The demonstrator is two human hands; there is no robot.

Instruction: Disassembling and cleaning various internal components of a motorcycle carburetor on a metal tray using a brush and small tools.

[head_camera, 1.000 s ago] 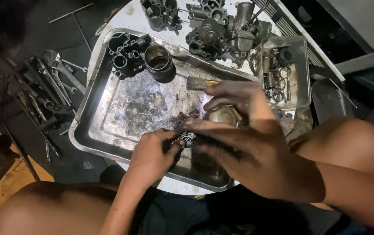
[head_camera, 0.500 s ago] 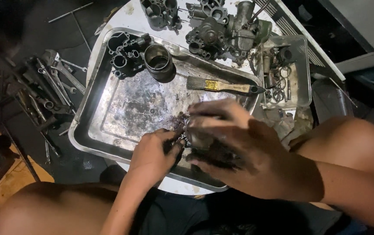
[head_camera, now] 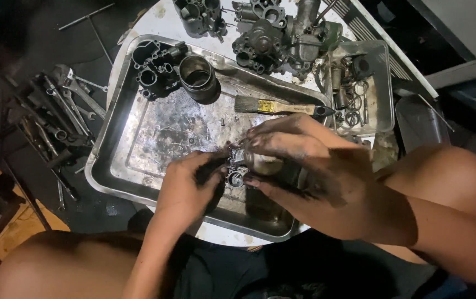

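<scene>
1. Both hands meet over the near right part of a steel tray point(head_camera: 117, 119), grimy with black grease.
2. Left hand point(head_camera: 188, 185): fingers curled shut around the left side of a small metal carburettor part point(head_camera: 244, 166).
3. Right hand point(head_camera: 310, 166): fingers wrapped over the same part from the right and above, thumb beneath; closed on it. Most of the part is hidden; only a pale rounded face and small fittings show.
4. The part is held just above the tray floor, between the two hands.
5. In the tray, far side: a dark carburettor body point(head_camera: 155, 66) and a metal cup point(head_camera: 198, 77) touching it; a paintbrush point(head_camera: 282, 106) lies near the right hand's knuckles.
6. Beyond the tray on the bench point(head_camera: 155, 19): more carburettor castings point(head_camera: 276, 39) and a clear tub of small parts point(head_camera: 373, 83).
7. On the floor to the left: a heap of spanners point(head_camera: 55, 111).
</scene>
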